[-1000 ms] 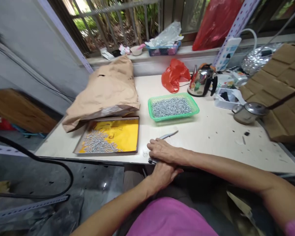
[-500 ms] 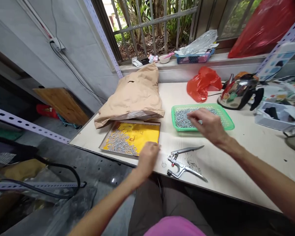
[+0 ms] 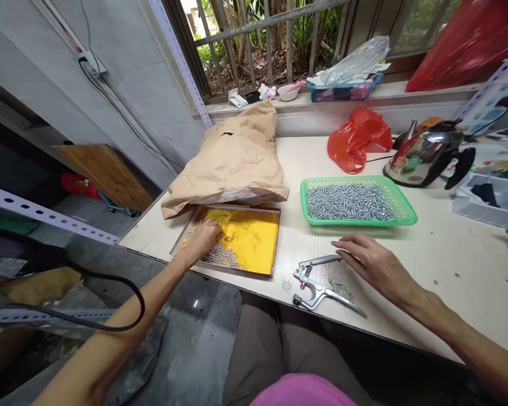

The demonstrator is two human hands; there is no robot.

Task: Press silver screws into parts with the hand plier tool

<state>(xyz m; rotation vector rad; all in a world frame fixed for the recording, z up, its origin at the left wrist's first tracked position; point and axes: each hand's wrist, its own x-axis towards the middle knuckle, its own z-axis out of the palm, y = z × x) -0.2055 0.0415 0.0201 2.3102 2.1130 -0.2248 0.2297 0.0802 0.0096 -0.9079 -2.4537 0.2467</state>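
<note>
Head view, watched from my remote seat. Small metal pieces (image 3: 226, 258) lie under and around the fingers of the left hand (image 3: 201, 239), inside a shallow tray (image 3: 276, 242); its raised rim probably stops them rolling off the worktop (image 3: 440, 248). Beyond the fingers of the right hand (image 3: 376, 268), a green basket (image 3: 355, 223) likely contains its similar pieces the same way. Pliers (image 3: 320, 291) lie just near side of those fingers, handles spread, seemingly by the spring.

Left arm outstretched, fingers curled down; I can't tell whether they pinch anything. Right palm down, fingers loosely extended, nothing visibly held; contact with the upper handle unclear.
</note>
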